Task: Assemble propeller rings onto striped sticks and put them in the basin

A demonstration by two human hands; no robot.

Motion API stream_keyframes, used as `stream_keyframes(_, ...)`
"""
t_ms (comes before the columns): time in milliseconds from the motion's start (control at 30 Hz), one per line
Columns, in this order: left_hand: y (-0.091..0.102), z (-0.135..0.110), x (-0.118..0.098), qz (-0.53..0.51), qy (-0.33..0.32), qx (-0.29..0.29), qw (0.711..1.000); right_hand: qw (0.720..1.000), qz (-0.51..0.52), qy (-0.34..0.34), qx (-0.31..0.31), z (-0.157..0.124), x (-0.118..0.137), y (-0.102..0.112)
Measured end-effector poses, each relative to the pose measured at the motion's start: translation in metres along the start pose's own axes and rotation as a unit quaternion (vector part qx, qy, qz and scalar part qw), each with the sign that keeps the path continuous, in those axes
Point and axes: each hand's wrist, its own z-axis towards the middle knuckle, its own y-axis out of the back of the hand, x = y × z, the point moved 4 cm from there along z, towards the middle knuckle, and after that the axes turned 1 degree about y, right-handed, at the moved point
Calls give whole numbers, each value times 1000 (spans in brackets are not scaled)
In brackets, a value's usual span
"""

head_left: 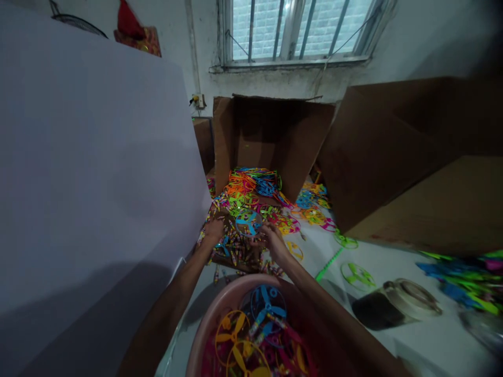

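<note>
Reaching down, your left hand (214,230) and right hand (273,242), both seemingly half-open, flank one blue propeller ring (248,222), grip unclear.

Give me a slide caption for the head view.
Left hand and right hand flank a blue propeller ring over scattered patterned sticks, a pink basin of propellers below.

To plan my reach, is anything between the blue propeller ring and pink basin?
Nothing visible. The blue propeller ring lies between the left hand and right hand; only striped sticks lie below, before the pink plastic basin.
</note>
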Motion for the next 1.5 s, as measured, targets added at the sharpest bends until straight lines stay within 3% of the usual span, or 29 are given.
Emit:
stream_keyframes(100, 10, -11, -4, -122, 8, -28, 992, 992, 119, -28, -2, -28, 12, 11)
stream_keyframes(200, 14, -32, -15, -255, -4, -51, 966, 978, 191, -84, 20, -51, 20, 16)
stream_keyframes(367, 15, -97, -33, -469, -52, -51, 880, 954, 239, -177, 43, -82, 23, 11)
stream_keyframes(467, 23, -141, -38, -545, -89, -38, 833, 949, 264, -171, 34, -100, 29, 5)
stream_keyframes(567, 35, -173, -44, -571, -120, -18, 812, 947, 271, -166, 51, -118, 38, -3)
stream_keyframes(667, 46, -192, -48, -576, -129, -11, 807, 947, 266, -170, 64, -135, 42, -5)
stream_keyframes(833, 58, -210, -46, -578, -124, -9, 807, 949, 268, -163, 33, -153, 48, 3)
stream_keyframes(1000, 60, -225, -50, -561, -118, 49, 818, 958, 250, -138, 30, -160, 52, 9)
stream_keyframes(1133, 65, -230, -52, -561, -120, 45, 818, 960, 238, -134, 60, -164, 50, 11)
stream_keyframes(1267, 64, -231, -50, -550, -133, 53, 823, 958, 242, -148, 41, -168, 49, 12)
stream_keyframes(1400, 61, -234, -52, -514, -186, 78, 834, 957, 240, -155, 45, -173, 56, 9)
stream_keyframes(1500, 65, -235, -51, -523, -184, 63, 830, 961, 228, -156, 36, -176, 62, 9)
